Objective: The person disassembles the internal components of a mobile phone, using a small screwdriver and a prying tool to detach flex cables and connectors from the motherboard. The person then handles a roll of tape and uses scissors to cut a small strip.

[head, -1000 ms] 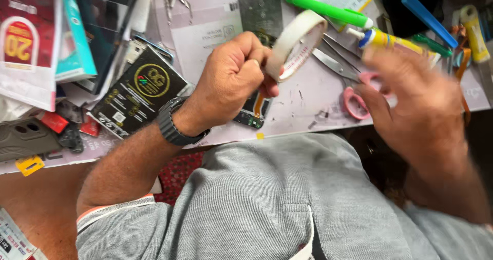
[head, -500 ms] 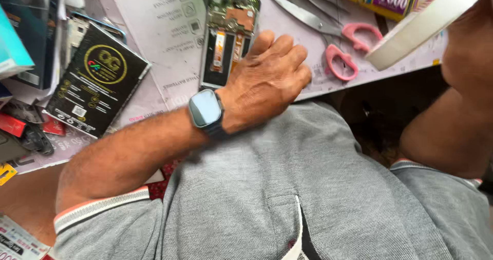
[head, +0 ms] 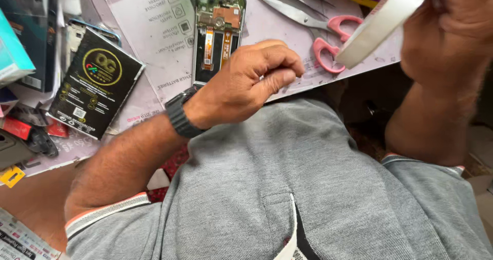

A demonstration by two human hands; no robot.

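Tape roll [head: 382, 24], white, sits raised at upper right, grasped in the right hand [head: 452, 29]. The left hand [head: 246, 83] curls loosely, fingertips pinched together, just below the opened phone [head: 218, 31] on the bench [head: 154, 29], pink-handled scissors [head: 318, 26] between the grips.

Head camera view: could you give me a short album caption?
Right hand lifts a tape roll; left hand curls beside an opened phone and pink-handled scissors.
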